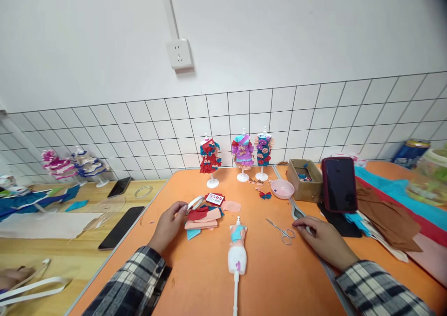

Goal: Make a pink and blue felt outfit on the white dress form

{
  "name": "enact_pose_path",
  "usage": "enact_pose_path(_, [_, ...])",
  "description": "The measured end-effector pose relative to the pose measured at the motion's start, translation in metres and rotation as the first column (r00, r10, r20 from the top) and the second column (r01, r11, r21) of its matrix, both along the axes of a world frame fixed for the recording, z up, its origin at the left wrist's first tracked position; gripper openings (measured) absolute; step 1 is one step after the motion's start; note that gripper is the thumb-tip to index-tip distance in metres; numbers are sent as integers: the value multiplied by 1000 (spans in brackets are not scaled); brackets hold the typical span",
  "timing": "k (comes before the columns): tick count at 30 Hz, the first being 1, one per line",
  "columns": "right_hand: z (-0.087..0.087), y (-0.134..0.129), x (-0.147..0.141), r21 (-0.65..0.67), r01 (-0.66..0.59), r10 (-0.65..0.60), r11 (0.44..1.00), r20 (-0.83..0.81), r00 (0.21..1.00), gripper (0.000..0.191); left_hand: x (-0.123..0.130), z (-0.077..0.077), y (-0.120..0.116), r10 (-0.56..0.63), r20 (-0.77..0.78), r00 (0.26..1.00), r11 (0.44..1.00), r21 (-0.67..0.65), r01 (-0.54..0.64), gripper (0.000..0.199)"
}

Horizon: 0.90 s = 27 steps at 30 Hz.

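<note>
Head view: I'm pinching a white ring in the left hand's fingers beside cloth scraps. The right hand is resting beside the scissors; I can't tell its fingers' grip. A small mannequin is lying toward the counter's front edge. Farther back, a box is holding colored bits, a bowl one dark speck.

Bright, even indoor light leaves soft shadows beneath the hands; wide-angle distortion bends the scene outward, and the far lower-left corner looks smeared.
</note>
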State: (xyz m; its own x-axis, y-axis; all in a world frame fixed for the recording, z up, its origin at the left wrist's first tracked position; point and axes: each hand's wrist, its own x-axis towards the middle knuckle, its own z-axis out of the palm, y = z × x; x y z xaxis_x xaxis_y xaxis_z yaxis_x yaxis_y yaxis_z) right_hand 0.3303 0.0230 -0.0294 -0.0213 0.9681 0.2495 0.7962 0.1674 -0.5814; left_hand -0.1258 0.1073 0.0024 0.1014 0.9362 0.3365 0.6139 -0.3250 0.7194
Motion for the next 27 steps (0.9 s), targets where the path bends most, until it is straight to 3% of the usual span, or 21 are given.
enact_pose_path(4, [-2,1,-1,7,-22,22,1000,0,1000,24,-2,-8,2,51,252,966,998,33,-62,37])
enact_pose_path(7, [-1,-1,1,22,-12,13,1000,-5,1000,25,-4,-3,4,60,404,913,989,103,-110,38])
enact_pose_path(10, [1,-2,2,52,1,-1,999,-1,1000,27,-2,8,-4,17,466,885,986,140,-93,36])
enact_pose_path(13, [11,-5,-12,162,9,-9,987,4,1000,28,11,17,-25,-53,430,901,993,119,1,38])
enact_pose_path(15, [27,-10,-36,268,-25,30,963,-17,999,26,27,21,-43,-131,302,944,990,87,110,35])
enact_pose_path(18, [64,-19,-87,375,-214,252,902,-55,966,26,57,28,-65,-212,77,974,968,156,199,23])
enact_pose_path(21, [103,-24,-133,458,-311,402,833,-115,908,42,86,49,-76,-263,-27,964,930,258,261,22])
enact_pose_path(24, [132,-23,-157,521,-243,404,818,-220,888,53,107,79,-81,-265,-49,963,901,343,265,27])
enact_pose_path(27, [148,-23,-156,540,-139,361,830,-329,873,50,120,103,-87,-255,-83,963,874,406,266,23])
